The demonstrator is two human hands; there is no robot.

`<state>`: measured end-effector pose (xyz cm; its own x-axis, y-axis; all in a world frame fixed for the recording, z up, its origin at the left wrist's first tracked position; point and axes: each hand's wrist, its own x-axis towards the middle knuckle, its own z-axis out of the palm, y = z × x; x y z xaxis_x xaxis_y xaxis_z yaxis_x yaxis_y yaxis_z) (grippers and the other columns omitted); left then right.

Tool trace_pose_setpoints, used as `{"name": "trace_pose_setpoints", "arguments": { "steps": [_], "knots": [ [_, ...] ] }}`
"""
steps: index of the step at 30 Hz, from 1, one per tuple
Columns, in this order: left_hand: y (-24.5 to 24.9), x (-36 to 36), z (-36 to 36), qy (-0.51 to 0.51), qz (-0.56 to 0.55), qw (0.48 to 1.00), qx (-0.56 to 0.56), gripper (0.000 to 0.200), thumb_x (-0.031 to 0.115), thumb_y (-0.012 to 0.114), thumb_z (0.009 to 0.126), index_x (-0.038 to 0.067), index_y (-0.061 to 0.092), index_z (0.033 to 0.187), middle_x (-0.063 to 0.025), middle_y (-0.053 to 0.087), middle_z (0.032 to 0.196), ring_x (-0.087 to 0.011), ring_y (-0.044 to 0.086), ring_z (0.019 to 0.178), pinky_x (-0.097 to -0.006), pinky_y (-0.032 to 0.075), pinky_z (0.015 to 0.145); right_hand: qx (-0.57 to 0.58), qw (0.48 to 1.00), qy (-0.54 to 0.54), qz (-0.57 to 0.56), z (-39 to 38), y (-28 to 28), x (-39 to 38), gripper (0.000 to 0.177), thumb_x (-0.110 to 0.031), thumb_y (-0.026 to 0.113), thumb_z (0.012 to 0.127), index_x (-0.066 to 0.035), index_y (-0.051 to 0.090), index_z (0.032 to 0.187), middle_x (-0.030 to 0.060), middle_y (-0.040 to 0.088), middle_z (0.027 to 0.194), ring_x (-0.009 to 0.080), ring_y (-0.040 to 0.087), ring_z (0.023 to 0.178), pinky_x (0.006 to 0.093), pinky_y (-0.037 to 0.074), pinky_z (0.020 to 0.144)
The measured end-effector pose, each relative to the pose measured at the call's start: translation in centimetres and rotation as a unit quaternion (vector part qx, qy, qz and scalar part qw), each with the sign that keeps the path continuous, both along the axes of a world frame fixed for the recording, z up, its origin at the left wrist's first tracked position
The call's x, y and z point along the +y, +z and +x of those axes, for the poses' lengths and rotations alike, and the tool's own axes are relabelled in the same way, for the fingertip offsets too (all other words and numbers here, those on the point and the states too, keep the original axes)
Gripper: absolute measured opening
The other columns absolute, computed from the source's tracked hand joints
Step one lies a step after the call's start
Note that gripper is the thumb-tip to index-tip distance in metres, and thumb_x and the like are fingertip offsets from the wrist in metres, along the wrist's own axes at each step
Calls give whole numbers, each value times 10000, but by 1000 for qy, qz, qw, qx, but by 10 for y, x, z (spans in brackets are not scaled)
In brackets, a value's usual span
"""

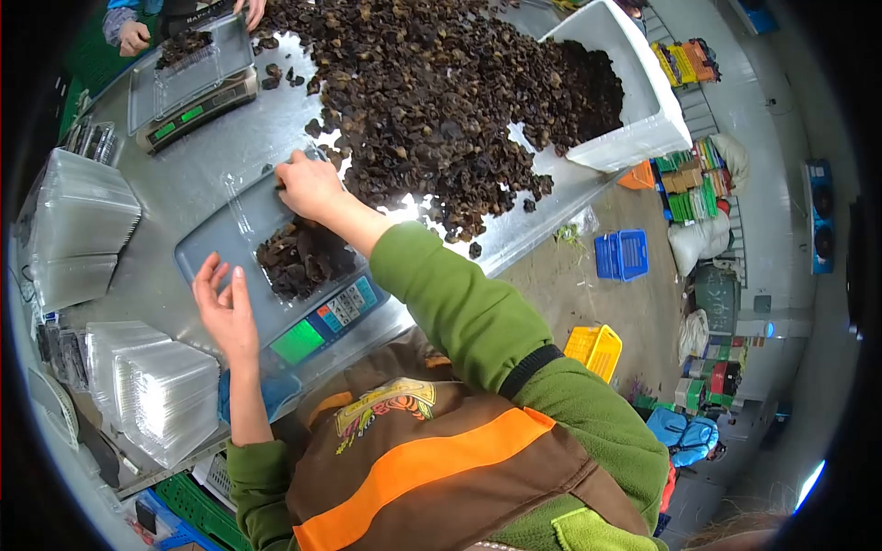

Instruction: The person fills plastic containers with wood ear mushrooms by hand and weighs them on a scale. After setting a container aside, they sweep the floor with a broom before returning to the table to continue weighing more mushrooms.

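My left hand (pixel 230 312) is raised at the left edge of a digital scale (pixel 197 253), open, fingers apart, with nothing in it. On the scale's grey platform sits a clear plastic box holding dark, wrinkled pieces (pixel 299 262) that look like wood ear mushrooms. Over the platform's far side, near the loose pile, is my right hand (pixel 310 188), its fingers curled downward. The fingertips are partly hidden, and what they hold, if anything, cannot be made out. A large heap of the mushrooms (pixel 423 101) covers the metal table (pixel 175 197) beyond this hand.
A white foam box (pixel 634 138) lies tipped at the heap's right. Stacked clear plastic boxes (pixel 83 220) and more stacks (pixel 152 390) line the left side. Across the table, another person's hand (pixel 135 37) is beside a second scale (pixel 197 110). Blue (pixel 622 255) and yellow (pixel 594 349) crates stand on the floor.
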<state>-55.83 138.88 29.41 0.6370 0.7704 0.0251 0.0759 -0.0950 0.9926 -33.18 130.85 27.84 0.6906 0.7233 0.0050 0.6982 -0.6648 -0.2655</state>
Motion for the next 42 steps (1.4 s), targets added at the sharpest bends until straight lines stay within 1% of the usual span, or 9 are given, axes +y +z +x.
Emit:
{"name": "trace_pose_setpoints", "arguments": {
  "steps": [4,9,16,23,31,33,35,39,42],
  "knots": [
    [-3,13,-14,17,1,1000,10,411,122,627,937,-17,488,1298,-122,464,1307,-218,541,1140,-322,495,902,45,993,-103,-29,27,43,-34,470,-319,772,744,-171,598,1155,216,519,1208,393,646,946,461,535,812],
    [-8,26,-24,58,-36,997,20,517,150,633,941,-7,400,1375,-153,477,1332,-192,536,1121,-310,483,904,17,980,-196,-23,58,64,-87,1013,-412,812,707,-72,257,1483,319,279,1446,451,603,1066,450,514,907],
    [16,16,-22,85,-64,994,3,614,193,628,949,5,305,1436,-172,446,1342,-220,544,1103,-335,494,901,243,952,-126,139,85,-12,-36,787,-562,651,812,-6,503,1348,299,495,1328,398,494,1252,432,411,1044],
    [18,25,-44,104,-31,994,9,573,205,627,952,-9,357,1410,-166,459,1333,-211,547,1096,-325,494,890,297,939,-174,26,107,-35,-7,758,-675,395,909,-5,699,1094,272,586,1253,402,553,1180,457,422,1011],
    [14,13,-42,3,-170,983,70,651,505,412,1010,-5,401,1414,-142,527,1277,-188,550,1085,-306,476,874,443,855,-130,237,59,74,-61,779,-681,285,953,-45,664,1196,187,549,1348,301,513,1235,451,344,1079],
    [7,4,-40,-44,-239,966,90,698,553,368,1003,-5,398,1421,-140,527,1277,-194,545,1094,-315,474,879,419,886,14,197,48,82,-96,702,-635,386,956,-26,662,1169,178,577,1304,255,532,1212,409,397,1051],
    [-5,-4,-36,-115,-355,922,98,677,505,456,993,-12,393,1425,-134,542,1257,-183,566,1049,-297,491,846,472,859,14,199,25,62,-133,316,-293,746,861,-44,667,1039,52,684,989,104,611,943,267,498,818],
    [-22,-23,-34,-185,-239,946,114,555,208,616,949,-38,396,1395,-105,603,1130,-144,611,904,-235,519,746,488,854,-11,179,-18,22,-163,532,-148,809,772,-16,530,1205,62,629,997,135,605,894,290,504,791],
    [-27,-22,-36,-188,-256,940,125,475,200,567,971,-40,424,1355,-114,612,1088,-156,620,909,-256,533,743,486,856,-26,173,-35,16,-167,530,-138,781,794,-10,507,1230,50,610,919,130,606,865,276,500,739]
  ]
}}
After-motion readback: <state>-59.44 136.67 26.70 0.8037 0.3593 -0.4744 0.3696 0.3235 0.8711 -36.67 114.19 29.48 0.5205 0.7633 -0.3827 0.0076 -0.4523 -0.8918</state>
